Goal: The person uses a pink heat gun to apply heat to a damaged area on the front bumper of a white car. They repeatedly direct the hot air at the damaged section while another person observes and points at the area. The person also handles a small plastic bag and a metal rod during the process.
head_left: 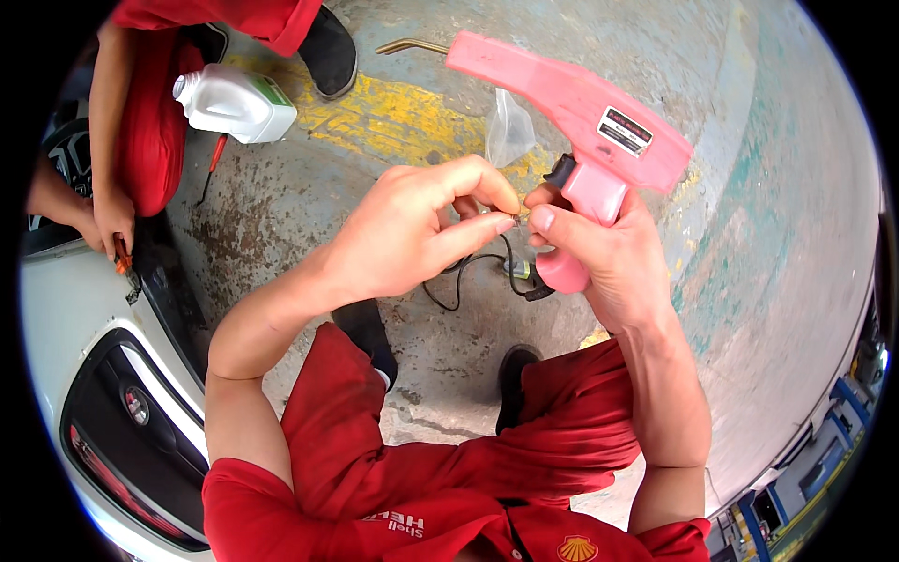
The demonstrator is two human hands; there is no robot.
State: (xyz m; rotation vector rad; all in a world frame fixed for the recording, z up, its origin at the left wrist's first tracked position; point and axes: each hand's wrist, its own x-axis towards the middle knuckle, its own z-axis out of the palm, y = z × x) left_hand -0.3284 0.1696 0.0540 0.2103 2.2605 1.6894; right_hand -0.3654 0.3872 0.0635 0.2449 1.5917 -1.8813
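My right hand (618, 253) is wrapped round the grip of a pink pistol-shaped hot stapler gun (534, 73), held up above the floor. Two thin brass-coloured prongs (412, 44) stick out of its nose toward the far left, and a black trigger (560, 171) sits below the body. My left hand (412, 225) is closed in a pinch beside the grip, close to my right thumb and fingertips. Something tiny shows between its thumb and forefinger, too small to name. A black cord (461, 272) hangs in a loop beneath my hands.
A co-worker's hands (108, 220) hold orange-handled pliers (124, 260) over a white car bumper (70, 281) with a black insert at left. A silvery jug (239, 105), a red-handled screwdriver (217, 155) and a clear plastic bag (508, 129) are on the floor. Blue racks (824, 459) stand at right.
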